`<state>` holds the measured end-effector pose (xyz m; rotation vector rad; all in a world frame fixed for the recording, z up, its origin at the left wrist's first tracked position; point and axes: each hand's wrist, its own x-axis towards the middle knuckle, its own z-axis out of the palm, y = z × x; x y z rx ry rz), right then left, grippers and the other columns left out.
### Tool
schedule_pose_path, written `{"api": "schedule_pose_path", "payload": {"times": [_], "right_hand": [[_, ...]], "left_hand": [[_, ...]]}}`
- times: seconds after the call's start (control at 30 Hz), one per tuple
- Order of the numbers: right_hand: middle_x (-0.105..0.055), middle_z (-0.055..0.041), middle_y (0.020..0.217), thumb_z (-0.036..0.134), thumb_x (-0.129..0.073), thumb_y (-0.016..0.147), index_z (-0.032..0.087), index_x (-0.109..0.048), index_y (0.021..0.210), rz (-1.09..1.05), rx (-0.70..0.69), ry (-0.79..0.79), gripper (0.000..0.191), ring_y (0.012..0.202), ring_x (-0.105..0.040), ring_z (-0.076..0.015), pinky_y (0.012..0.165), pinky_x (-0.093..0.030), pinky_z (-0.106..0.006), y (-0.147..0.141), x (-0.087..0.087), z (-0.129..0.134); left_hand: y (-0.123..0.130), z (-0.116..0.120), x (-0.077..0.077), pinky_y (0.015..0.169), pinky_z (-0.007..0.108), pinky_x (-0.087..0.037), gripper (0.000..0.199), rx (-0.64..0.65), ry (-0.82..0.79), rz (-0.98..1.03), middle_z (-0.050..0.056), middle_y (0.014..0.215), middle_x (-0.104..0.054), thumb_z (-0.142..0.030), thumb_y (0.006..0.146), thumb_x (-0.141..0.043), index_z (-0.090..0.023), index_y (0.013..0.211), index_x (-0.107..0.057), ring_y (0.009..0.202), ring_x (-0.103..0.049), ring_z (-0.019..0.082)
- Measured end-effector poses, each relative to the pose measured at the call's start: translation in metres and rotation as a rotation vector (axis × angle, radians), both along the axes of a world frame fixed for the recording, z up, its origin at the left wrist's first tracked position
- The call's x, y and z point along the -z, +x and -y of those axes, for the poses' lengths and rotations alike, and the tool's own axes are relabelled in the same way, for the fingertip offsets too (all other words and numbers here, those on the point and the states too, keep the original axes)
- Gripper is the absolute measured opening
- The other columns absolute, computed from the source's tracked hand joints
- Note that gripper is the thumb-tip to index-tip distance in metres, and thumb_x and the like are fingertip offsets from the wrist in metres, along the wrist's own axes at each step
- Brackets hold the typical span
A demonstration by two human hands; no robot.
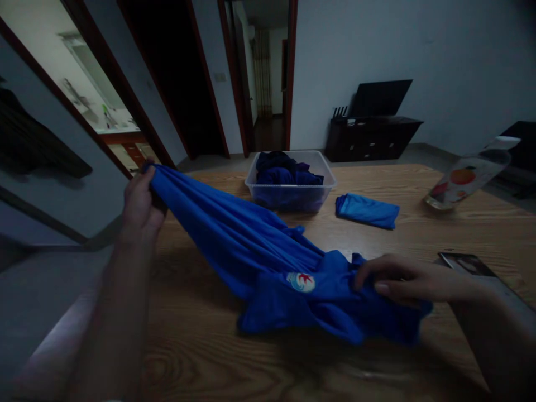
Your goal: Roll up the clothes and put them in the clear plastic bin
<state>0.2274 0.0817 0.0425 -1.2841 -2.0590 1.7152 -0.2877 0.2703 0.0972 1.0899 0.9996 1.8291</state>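
A blue shirt point(251, 240) with a round white and red emblem is stretched across the wooden table point(188, 346). My left hand point(144, 195) is closed on one end of it, lifted off the table at the left, so the fabric slopes down in long folds. The other end lies bunched on the tabletop at the right. There my right hand point(397, 279) rests on the cloth with bent fingers; its fingertips are partly lost in the fabric, and whether they pinch it is unclear.
Behind the shirt stands a clear plastic bin point(288, 195) holding dark blue clothes. A folded blue garment point(367, 210) lies to its right. Farther right are a bottle point(469, 176) with clear liquid and a tablet-like device point(469, 263) near my right forearm.
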Motion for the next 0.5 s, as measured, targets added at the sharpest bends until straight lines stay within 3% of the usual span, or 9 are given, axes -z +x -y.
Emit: {"api": "schedule_pose_path", "payload": {"times": [0.07, 0.13, 0.23, 0.3, 0.37, 0.43, 0.5], "right_hand": [[-0.06, -0.0032, 0.072, 0.06, -0.059, 0.098, 0.013, -0.066, 0.131, 0.046, 0.002, -0.054, 0.058, 0.059, -0.057, -0.0125, 0.051, -0.041, -0.019, -0.001, 0.005, -0.003], [-0.066, -0.0055, 0.075, 0.061, -0.056, 0.098, 0.014, -0.067, 0.128, 0.111, 0.032, -0.037, 0.057, 0.066, -0.064, -0.0167, 0.056, -0.046, -0.022, -0.004, 0.012, -0.007], [-0.071, -0.0071, 0.079, 0.061, -0.051, 0.1, 0.017, -0.069, 0.119, 0.293, 0.111, 0.129, 0.051, 0.07, -0.067, -0.0201, 0.06, -0.048, -0.025, -0.008, 0.027, -0.016], [-0.073, -0.0082, 0.084, 0.056, -0.049, 0.102, 0.018, -0.068, 0.119, 0.414, 0.182, 0.324, 0.046, 0.071, -0.068, -0.0208, 0.063, -0.048, -0.027, -0.01, 0.038, -0.022], [-0.073, -0.0099, 0.094, 0.052, -0.048, 0.103, 0.019, -0.068, 0.12, 0.489, 0.232, 0.527, 0.042, 0.08, -0.069, -0.0225, 0.07, -0.049, -0.029, -0.013, 0.049, -0.027], [-0.072, -0.0119, 0.106, 0.052, -0.05, 0.103, 0.018, -0.068, 0.119, 0.527, 0.228, 0.658, 0.042, 0.09, -0.068, -0.0246, 0.078, -0.05, -0.033, -0.018, 0.06, -0.03], [-0.069, -0.0135, 0.111, 0.054, -0.054, 0.101, 0.016, -0.068, 0.118, 0.566, 0.202, 0.722, 0.044, 0.092, -0.067, -0.0256, 0.081, -0.05, -0.035, -0.023, 0.069, -0.032]], "left_hand": [[-0.023, -0.007, 0.008, 0.073, 0.016, -0.05, 0.023, -0.116, -0.053, -0.037, -0.007, 0.077, -0.057, -0.011, 0.103, -0.053, -0.017, 0.122, -0.064, 0.073, -0.057, 0.005], [-0.043, -0.012, 0.019, 0.066, 0.017, -0.046, 0.027, -0.187, -0.176, -0.235, -0.007, 0.078, -0.058, -0.011, 0.1, -0.055, -0.018, 0.123, -0.067, 0.068, -0.054, 0.006], [-0.063, -0.017, 0.034, 0.067, 0.02, -0.047, 0.028, -0.041, -0.446, -0.8, 0.0, 0.102, -0.07, -0.023, 0.096, -0.067, -0.017, 0.123, -0.069, 0.085, -0.062, 0.013], [-0.063, -0.019, 0.039, 0.074, 0.025, -0.05, 0.035, 0.06, -0.518, -1.058, 0.007, 0.121, -0.07, -0.027, 0.095, -0.068, -0.014, 0.126, -0.066, 0.098, -0.064, 0.018], [-0.048, -0.018, 0.039, 0.082, 0.029, -0.053, 0.037, 0.079, -0.457, -1.184, 0.012, 0.13, -0.068, -0.031, 0.096, -0.063, -0.013, 0.128, -0.066, 0.104, -0.066, 0.022], [-0.015, -0.012, 0.037, 0.084, 0.032, -0.056, 0.039, 0.149, -0.338, -1.249, 0.01, 0.128, -0.069, -0.042, 0.095, -0.061, -0.018, 0.124, -0.069, 0.105, -0.068, 0.024], [0.03, 0.001, 0.038, 0.084, 0.033, -0.057, 0.048, 0.404, -0.241, -1.264, 0.008, 0.128, -0.07, -0.058, 0.095, -0.059, -0.024, 0.126, -0.069, 0.108, -0.068, 0.026]]}}
